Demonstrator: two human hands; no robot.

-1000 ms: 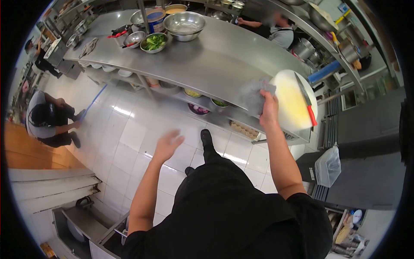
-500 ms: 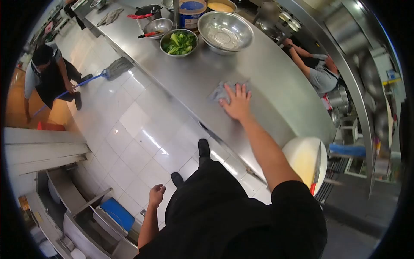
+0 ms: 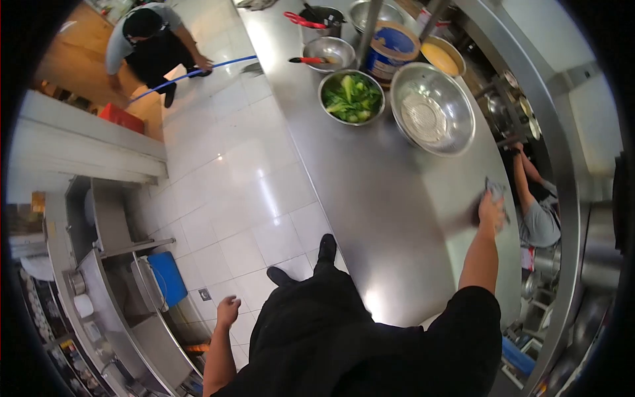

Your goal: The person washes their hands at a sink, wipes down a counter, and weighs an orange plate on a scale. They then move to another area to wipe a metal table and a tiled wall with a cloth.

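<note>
Your right hand (image 3: 491, 213) grips grey cloth (image 3: 496, 189) on counter (image 3: 377, 205); left hand (image 3: 228, 309) (can't tell if closed) hangs above floor (image 3: 231, 192).

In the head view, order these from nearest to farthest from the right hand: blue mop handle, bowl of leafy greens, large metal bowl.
1. Large metal bowl, on the steel counter, ahead of the right hand.
2. Bowl of leafy greens, just left of it.
3. Blue mop handle, beyond the counter's left edge.

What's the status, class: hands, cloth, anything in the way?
Right hand gripping gray cloth on steel counter. Left hand off the counter. Large metal bowl nearby, possible obstacle.
</note>
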